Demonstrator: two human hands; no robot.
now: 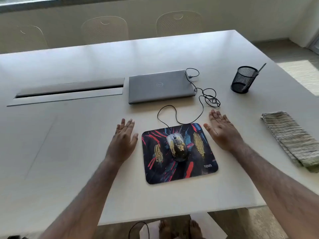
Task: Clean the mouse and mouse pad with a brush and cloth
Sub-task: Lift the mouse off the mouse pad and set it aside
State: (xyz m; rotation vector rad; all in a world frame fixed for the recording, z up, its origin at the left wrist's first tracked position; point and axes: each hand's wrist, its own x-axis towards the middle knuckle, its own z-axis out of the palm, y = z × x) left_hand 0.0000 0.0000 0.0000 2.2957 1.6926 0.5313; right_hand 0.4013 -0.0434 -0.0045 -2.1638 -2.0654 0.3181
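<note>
Fingers point(126, 125) straight, both hands flanking mouse pad point(179, 169), not touching.

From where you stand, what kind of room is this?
Probably an office meeting room: a long pale table with a built-in cable hatch, matching chairs along the far side, and a closed laptop beside a mesh pen holder.

The mouse pad point(179, 153) near the desk's point(86, 169) front edge is black, streaked red and blue, with golden-yellow smears. The mouse point(177, 146) is dark, smeared yellow too. The laptop point(161, 86) is grey, the desk off-white. By the right edge, the cloth point(291, 138) is striped beige-grey and the mesh holder point(243, 79) is black.
</note>
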